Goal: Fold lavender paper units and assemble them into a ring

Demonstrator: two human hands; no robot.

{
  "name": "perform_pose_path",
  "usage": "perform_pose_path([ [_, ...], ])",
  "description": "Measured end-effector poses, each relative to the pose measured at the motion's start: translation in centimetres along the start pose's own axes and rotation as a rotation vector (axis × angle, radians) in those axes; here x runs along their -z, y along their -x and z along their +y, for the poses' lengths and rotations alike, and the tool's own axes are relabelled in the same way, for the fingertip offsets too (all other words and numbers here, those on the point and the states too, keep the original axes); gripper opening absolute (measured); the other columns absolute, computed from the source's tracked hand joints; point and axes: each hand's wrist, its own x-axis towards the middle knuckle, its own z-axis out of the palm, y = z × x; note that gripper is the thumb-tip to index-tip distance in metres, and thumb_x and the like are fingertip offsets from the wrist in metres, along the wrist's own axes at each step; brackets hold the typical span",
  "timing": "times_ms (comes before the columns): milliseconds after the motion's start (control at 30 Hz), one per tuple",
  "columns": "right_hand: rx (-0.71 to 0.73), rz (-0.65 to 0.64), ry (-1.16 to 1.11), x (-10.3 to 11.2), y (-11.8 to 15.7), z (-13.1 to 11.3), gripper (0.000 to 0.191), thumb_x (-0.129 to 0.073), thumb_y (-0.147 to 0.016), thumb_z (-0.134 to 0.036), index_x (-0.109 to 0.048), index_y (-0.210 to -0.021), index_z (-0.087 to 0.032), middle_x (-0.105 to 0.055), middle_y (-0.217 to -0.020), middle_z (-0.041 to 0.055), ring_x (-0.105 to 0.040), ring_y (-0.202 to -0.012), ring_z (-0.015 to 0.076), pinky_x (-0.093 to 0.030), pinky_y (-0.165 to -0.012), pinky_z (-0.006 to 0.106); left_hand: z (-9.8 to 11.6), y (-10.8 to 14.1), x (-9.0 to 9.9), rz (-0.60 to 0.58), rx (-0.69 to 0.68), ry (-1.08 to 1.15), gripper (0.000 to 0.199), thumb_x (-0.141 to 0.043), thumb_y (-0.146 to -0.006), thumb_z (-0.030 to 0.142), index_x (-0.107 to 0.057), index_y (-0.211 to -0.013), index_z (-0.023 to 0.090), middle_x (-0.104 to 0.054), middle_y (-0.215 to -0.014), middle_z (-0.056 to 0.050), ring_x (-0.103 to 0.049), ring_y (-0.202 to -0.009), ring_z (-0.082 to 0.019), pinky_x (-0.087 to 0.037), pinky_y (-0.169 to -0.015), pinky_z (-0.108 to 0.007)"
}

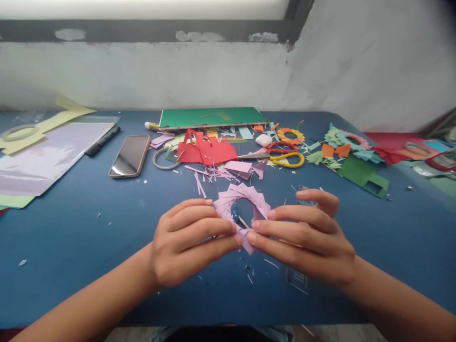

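Observation:
Between my two hands is a folded paper ring [242,192] in light purple, made of overlapping pleated pieces around a round hole. My left hand [188,242] pinches its left and lower-left edge. On the other side, my right hand [309,237] grips the right and lower-right edge, its index finger raised off the paper. Both thumbs come close together at a pointed piece at the bottom. Through the hole shows part of a blue tool [235,212], mostly hidden. Thin purple paper strips [208,173] lie just beyond the ring.
Scissors [285,156], red paper [208,148] and a green board [213,118] lie at the back. A phone [130,156], a black marker [102,141] and purple sheets [53,152] are on the left. Finished-looking coloured rings [347,138] and a green card [363,176] sit right.

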Motion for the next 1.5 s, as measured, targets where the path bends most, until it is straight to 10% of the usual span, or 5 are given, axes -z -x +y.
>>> perform_pose_path([
  [567,-0.06,-0.088,-0.119,0.0,-0.4,-0.5,0.016,-0.053,-0.089,-0.016,-0.064,-0.083,-0.026,-0.071,-0.075,-0.0107,-0.062,-0.071,0.0071,-0.033,-0.097,0.031,-0.7,-0.4,0.0,-0.025,-0.224,-0.114,0.018,-0.053,-0.086,0.012,-0.067,-0.077,0.019,-0.07,-0.077,0.003,-0.062,-0.07,-0.009,-0.056,-0.074,-0.022],
  [767,-0.063,-0.036,-0.091,0.5,-0.5,-0.4,0.013,-0.052,-0.088,-0.021,-0.063,-0.086,-0.029,-0.071,-0.08,-0.0067,-0.064,-0.075,0.0102,-0.041,-0.086,0.032,0.3,-0.1,1.0,-0.052,-0.042,-0.095,0.019,-0.044,-0.091,0.017,-0.063,-0.085,0.018,-0.07,-0.079,-0.001,-0.062,-0.08,-0.012,-0.053,-0.087,-0.029],
  [1033,-0.169,-0.006,-0.202,0.0,-0.9,0.2,0.007,-0.063,-0.08,-0.021,-0.062,-0.087,-0.019,-0.07,-0.076,0.0004,-0.063,-0.072,0.0131,-0.044,-0.081,0.032,-0.2,-0.4,-0.9,0.089,0.209,0.238,0.011,-0.058,-0.083,0.011,-0.056,-0.093,0.015,-0.066,-0.078,-0.004,-0.061,-0.069,-0.01,-0.053,-0.065,-0.02],
  [1500,-0.416,-0.286,-0.537,-1.3,-0.5,-0.6,0.021,-0.043,-0.088,-0.016,-0.057,-0.073,-0.016,-0.062,-0.069,-0.0016,-0.057,-0.067,0.0105,-0.034,-0.087,0.035,1.2,-1.1,-1.8,0.017,0.748,0.574,0.002,-0.063,-0.077,0.013,-0.064,-0.077,0.015,-0.066,-0.066,0.001,-0.061,-0.057,-0.008,-0.051,-0.053,-0.014],
])
